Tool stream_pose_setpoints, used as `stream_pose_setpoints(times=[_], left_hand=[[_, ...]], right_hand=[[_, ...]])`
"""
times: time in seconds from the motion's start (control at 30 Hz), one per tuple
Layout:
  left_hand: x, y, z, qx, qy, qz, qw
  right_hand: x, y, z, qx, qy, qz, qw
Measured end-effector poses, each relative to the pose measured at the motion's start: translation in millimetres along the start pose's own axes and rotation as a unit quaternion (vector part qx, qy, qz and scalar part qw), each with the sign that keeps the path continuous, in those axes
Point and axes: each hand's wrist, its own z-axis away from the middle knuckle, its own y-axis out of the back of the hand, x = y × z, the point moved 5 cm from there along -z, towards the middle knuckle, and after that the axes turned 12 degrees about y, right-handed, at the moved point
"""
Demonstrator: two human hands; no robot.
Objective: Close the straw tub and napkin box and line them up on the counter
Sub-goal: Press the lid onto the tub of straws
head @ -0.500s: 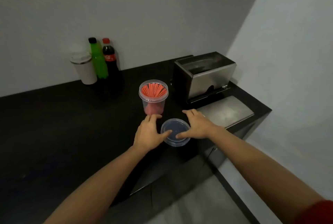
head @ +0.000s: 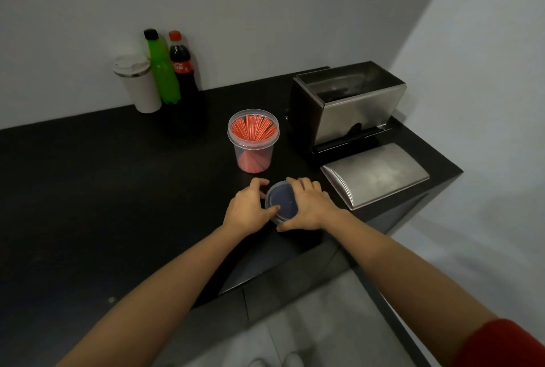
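A clear plastic straw tub (head: 253,142) full of red straws stands open in the middle of the black counter (head: 88,189). Its round clear lid (head: 281,200) lies flat on the counter just in front of it. My left hand (head: 247,210) and my right hand (head: 306,204) clasp the lid from both sides, fingers curled around its rim. To the right stands the steel napkin box (head: 351,107), open, with its hinged steel lid (head: 376,174) folded down flat onto the counter in front.
A white lidded tumbler (head: 137,83), a green bottle (head: 162,68) and a cola bottle (head: 181,67) stand against the back wall. The counter's front edge runs just below my hands; its right end is beside the napkin box.
Both hands have closed in tighter around the lid's rim; before, their fingertips only touched its edges. The tub and napkin box have not moved.
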Motion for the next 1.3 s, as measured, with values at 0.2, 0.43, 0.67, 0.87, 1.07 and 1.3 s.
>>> stream_pose_setpoints(times=[0.2,0.43,0.67,0.87,1.07,1.3], left_hand=[[-0.1,-0.3,-2.9,-0.009,0.008,0.022,1.000],[12.3,11.8,-7.4,-0.047,0.041,0.128,0.990],[47.8,47.4,-3.5,-0.024,0.021,0.261,0.965],[63.0,76.5,-9.5,0.033,-0.001,0.310,0.950],[54.5,97.8,-28.9,0.117,0.034,0.314,0.942],[43.7,128.9,-58.7,0.195,0.047,0.213,0.956]], right_hand=[[1.4,9.9,-1.7,0.035,0.018,-0.008,0.999],[-4.4,39.5,-1.3,0.083,0.080,-0.013,0.993],[0.9,74.3,-5.2,0.128,0.129,-0.118,0.976],[12.7,105.1,-20.5,0.196,0.120,-0.337,0.913],[9.1,115.4,-53.5,0.224,0.075,-0.385,0.892],[-9.4,129.0,-94.9,0.264,0.051,-0.353,0.896]])
